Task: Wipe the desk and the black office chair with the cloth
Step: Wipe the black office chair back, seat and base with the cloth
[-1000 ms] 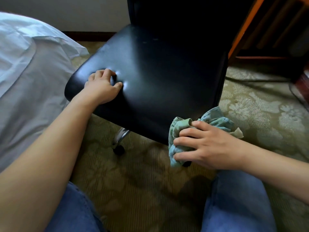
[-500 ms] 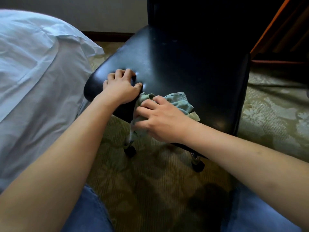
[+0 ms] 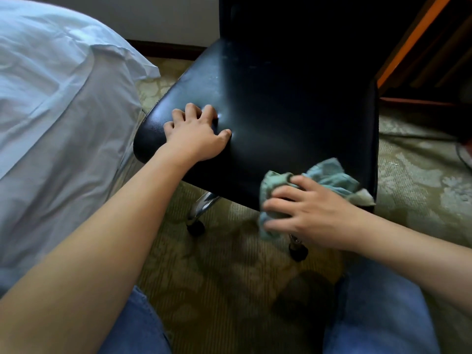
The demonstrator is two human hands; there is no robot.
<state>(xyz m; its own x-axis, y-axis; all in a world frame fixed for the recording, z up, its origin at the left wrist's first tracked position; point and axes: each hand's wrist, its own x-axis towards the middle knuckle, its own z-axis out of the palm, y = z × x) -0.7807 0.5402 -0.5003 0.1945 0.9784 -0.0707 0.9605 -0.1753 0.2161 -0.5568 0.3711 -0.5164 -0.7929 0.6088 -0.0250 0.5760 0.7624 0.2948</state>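
Observation:
The black office chair [image 3: 293, 118] fills the middle of the view, its seat facing me and its backrest rising dark behind. My left hand [image 3: 196, 137] presses down on the seat's front left corner with fingers spread and bent. My right hand [image 3: 309, 213] grips a crumpled blue-green cloth [image 3: 329, 177] against the seat's front edge, near the right corner. Part of the cloth hangs below the edge, under my fingers. The desk shows only as a wooden frame with an orange edge [image 3: 408, 44] at the upper right.
A bed with a white sheet [image 3: 56, 118] stands close on the left. Patterned green carpet [image 3: 224, 264] lies below. Chrome chair legs with black casters [image 3: 195, 227] stick out under the seat. My knees in blue jeans [image 3: 378, 315] are at the bottom. A dark cable [image 3: 462, 159] lies far right.
My right hand has swept the cloth along the seat's front edge, from beside my left hand back to the right. My left hand's fingers have spread.

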